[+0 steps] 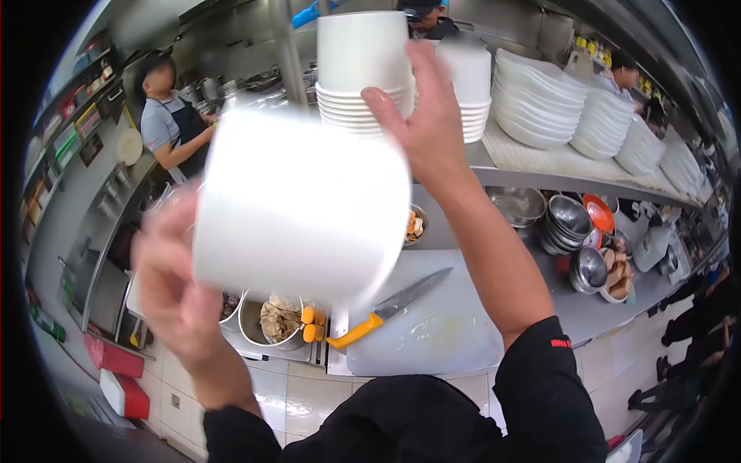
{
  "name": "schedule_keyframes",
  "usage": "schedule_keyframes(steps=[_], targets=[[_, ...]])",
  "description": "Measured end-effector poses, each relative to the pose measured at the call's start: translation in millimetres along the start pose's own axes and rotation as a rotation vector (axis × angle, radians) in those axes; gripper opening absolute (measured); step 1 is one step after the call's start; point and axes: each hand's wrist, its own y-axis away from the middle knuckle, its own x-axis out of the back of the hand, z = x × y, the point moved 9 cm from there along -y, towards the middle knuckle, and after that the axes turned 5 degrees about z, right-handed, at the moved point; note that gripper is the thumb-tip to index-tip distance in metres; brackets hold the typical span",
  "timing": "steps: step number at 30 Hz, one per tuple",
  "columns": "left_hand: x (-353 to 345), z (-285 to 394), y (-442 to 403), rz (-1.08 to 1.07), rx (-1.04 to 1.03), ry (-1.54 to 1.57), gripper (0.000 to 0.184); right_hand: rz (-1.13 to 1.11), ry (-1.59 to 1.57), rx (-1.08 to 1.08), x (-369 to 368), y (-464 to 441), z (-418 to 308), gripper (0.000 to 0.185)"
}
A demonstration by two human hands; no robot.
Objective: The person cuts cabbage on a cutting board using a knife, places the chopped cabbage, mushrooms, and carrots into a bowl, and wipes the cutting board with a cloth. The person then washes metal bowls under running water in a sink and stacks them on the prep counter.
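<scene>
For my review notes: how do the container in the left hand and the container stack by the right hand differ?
The container in the left hand is single; the container stack is several nested together. The container is tilted and motion-blurred; the container stack stands upright and looks sharper. Both are white.

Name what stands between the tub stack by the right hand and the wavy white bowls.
Head view: another stack of white tubs stands between the tub stack and the wavy bowls.
</scene>
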Motion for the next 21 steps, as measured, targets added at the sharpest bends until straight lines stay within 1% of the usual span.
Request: schedule_keyframes(steps=[1, 2, 3, 4, 5, 6, 7, 8, 9, 10, 12, 13, 14, 15, 16, 17, 19, 21], targets=[[11, -33, 42, -0.013, 0.255, 0.163, 0.014, -0.053, -0.091, -0.029, 16, 3, -19, 0.075], [15, -63, 91, 0.040, 0.453, 0.289, 0.015, -0.179, -0.248, -0.093, 25, 19, -32, 0.064], [8, -90, 136, 0.043, 0.637, 0.428, 0.017, -0.353, -0.368, -0.115, 29, 46, -47, 0.062], [-5, -111, 176, 0.144, 0.870, 0.458, 0.017, -0.532, -0.489, -0.130, 30, 73, -67, 0.060], [-26, -124, 214, 0.221, 1.099, 0.597, 0.015, -0.656, -0.434, -0.167, 26, 109, -77, 0.056], [-51, -134, 243, 0.244, 1.238, 0.735, 0.014, -0.785, -0.380, -0.207, 19, 149, -75, 0.053], [-64, -150, 275, 0.252, 1.347, 0.800, 0.018, -0.955, -0.336, -0.408, 10, 194, -46, 0.050], [-71, -160, 293, 0.144, 1.430, 0.585, 0.023, -1.117, -0.286, -0.611, 8, 244, -13, 0.047], [-75, -168, 309, 0.031, 1.498, 0.365, 0.028, -1.039, -0.205, -0.700, 14, 270, 21, 0.043], [-69, -178, 314, -0.168, 1.228, 0.022, 0.034, -0.952, -0.123, -0.782, 23, 295, 59, 0.040], [-73, -163, 298, -0.406, 0.971, -0.266, 0.032, -0.862, 0.247, -0.808, 52, 341, 147, 0.037], [-77, -153, 291, -0.520, 0.837, -0.405, 0.031, -0.660, 0.114, -1.163, 67, 357, 185, 0.037], [-81, -154, 298, -0.644, 0.905, -0.468, 0.038, -0.432, -0.023, -1.502, 78, 374, 215, 0.036], [-84, -154, 299, -0.663, 0.822, -0.512, 0.039, -0.372, 0.021, -1.579, 85, 376, 236, 0.041], [-87, -158, 307, -0.685, 0.741, -0.556, 0.040, -0.322, -0.068, -1.565, 86, 382, 258, 0.039], [-90, -159, 316, -0.708, 0.660, -0.597, 0.041, -0.287, -0.066, -1.631, 85, 393, 272, 0.038], [-92, -164, 331, -0.784, 0.652, -0.687, 0.039, -0.203, -0.058, -1.752, 81, 405, 297, 0.038], [-97, -167, 343, -0.891, 0.680, -0.734, 0.039, -0.319, 0.017, -1.828, 72, 412, 297, 0.044]])
